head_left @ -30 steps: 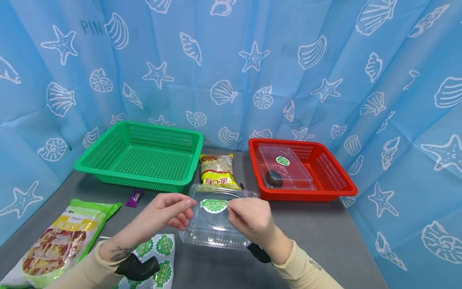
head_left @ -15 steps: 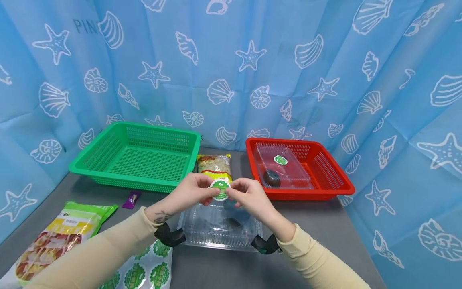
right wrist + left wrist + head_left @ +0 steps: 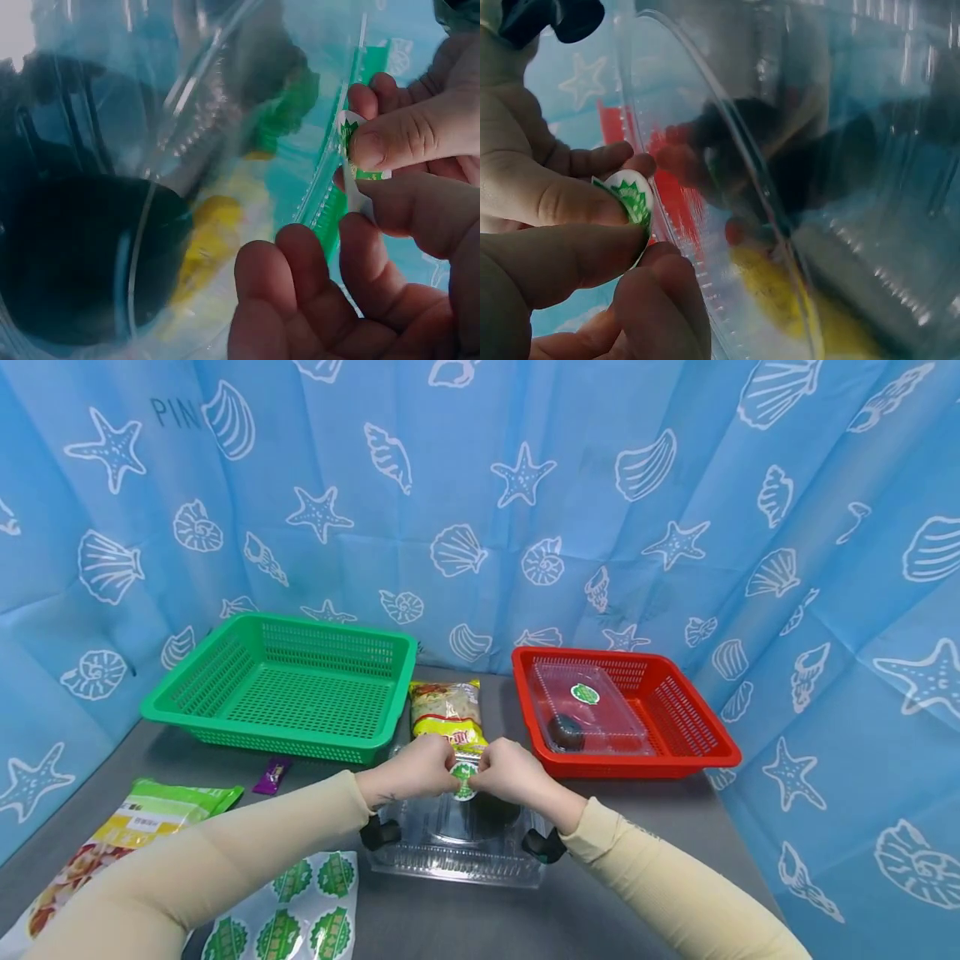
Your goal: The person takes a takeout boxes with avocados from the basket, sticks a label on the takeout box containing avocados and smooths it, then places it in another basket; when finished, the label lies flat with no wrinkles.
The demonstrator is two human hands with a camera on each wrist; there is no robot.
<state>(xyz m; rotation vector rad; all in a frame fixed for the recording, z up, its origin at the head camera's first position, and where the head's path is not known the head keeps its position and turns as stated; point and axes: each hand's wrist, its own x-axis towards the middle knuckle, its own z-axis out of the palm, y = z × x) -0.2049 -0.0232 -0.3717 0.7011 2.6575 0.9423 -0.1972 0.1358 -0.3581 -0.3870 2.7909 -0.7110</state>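
Between my hands is a round green-and-white sticker [image 3: 463, 782]. My left hand [image 3: 422, 767] pinches its left side with thumb and finger, as the left wrist view shows. My right hand [image 3: 517, 777] pinches the right side; in the right wrist view, the sticker [image 3: 351, 161] looks bent between the fingertips. Both hands are at the far side of a clear plastic box [image 3: 450, 862]. Whether the sticker touches the box I cannot tell. A dark rounded shape [image 3: 90, 255] shows through the clear plastic.
A green basket [image 3: 315, 693] stands back left. The red basket [image 3: 675, 747] at right holds another clear box [image 3: 600, 714] bearing a sticker. Behind my hands lies a yellow food packet [image 3: 447, 706]. A sticker sheet [image 3: 307, 902], purple wrapped piece [image 3: 272, 774] and food bag [image 3: 142, 818] lie left.
The hands began apart, with the left fingers loose beside the sticker. Both then took its edges and lifted it towards the yellow packet, and have since lowered it slightly.
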